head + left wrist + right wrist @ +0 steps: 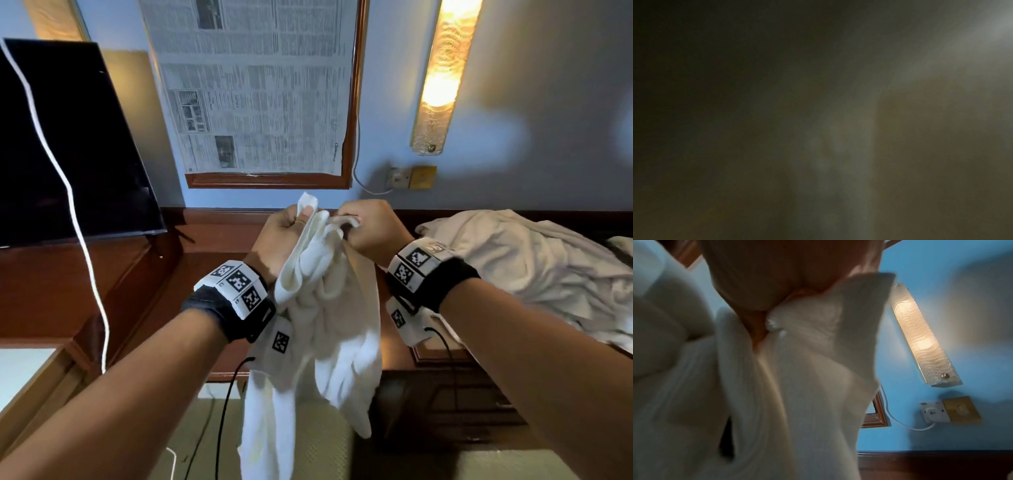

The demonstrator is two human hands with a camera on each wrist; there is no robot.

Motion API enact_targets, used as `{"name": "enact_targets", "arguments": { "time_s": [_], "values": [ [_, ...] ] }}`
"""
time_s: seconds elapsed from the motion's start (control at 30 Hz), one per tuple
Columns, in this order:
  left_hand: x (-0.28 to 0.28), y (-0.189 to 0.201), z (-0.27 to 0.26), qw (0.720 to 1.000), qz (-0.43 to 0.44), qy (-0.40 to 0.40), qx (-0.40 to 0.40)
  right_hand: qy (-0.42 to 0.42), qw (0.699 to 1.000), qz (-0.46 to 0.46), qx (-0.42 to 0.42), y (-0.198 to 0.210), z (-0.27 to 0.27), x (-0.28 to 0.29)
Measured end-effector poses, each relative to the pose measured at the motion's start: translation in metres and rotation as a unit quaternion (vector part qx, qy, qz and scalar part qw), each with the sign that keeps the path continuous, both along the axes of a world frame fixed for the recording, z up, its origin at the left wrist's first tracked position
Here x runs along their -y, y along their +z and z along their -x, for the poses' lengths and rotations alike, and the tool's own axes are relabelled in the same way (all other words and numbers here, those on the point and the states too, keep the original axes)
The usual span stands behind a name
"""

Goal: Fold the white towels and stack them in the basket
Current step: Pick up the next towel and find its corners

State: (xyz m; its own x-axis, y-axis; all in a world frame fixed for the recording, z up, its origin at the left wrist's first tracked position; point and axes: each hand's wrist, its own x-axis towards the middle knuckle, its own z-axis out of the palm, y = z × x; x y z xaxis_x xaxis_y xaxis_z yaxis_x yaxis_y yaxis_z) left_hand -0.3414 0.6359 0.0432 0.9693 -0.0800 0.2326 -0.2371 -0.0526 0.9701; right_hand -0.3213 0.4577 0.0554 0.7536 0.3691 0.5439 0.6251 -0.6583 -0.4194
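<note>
A white towel [329, 325] hangs bunched in the air between my forearms, its lower end dangling toward the floor. My left hand [291, 222] grips its top edge in a fist, thumb on the cloth. My right hand [356, 222] pinches the same top edge just to the right; the two hands almost touch. In the right wrist view my right hand [781, 293] clamps the towel [797, 386], which fills most of the picture. The left wrist view is dark and blurred, covered by cloth. No basket shows in any view.
A pile of crumpled white towels [513, 270] lies on the dark wooden counter [219, 233] at the right. A black TV screen [68, 144] stands at the left, with a white cord [68, 192] across it. Ahead are a framed newspaper [253, 85], a lit wall lamp [442, 75] and a socket [399, 177].
</note>
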Motion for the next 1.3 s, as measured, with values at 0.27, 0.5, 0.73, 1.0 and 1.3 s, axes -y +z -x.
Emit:
{"name": "enact_targets", "arguments": {
  "time_s": [0.27,0.5,0.73,1.0,1.3],
  "values": [
    [0.015,-0.014,-0.002,0.999,-0.03,-0.02,-0.024,-0.011,0.997,0.007,-0.074,0.007,0.023,0.025],
    [0.011,-0.009,0.003,0.992,-0.11,0.0,0.067,-0.082,0.974,-0.126,-0.167,-0.034,0.035,0.085],
    [-0.006,0.021,0.026,0.962,-0.193,-0.149,0.121,-0.111,0.967,-0.227,-0.022,0.021,0.034,0.087],
    [-0.054,0.107,0.032,0.949,-0.192,-0.118,0.221,0.048,0.972,-0.23,0.007,0.119,0.058,0.018],
    [-0.057,0.133,0.043,0.963,-0.014,-0.078,0.257,0.144,0.984,-0.109,0.013,0.167,0.083,-0.017]
  ]
}}
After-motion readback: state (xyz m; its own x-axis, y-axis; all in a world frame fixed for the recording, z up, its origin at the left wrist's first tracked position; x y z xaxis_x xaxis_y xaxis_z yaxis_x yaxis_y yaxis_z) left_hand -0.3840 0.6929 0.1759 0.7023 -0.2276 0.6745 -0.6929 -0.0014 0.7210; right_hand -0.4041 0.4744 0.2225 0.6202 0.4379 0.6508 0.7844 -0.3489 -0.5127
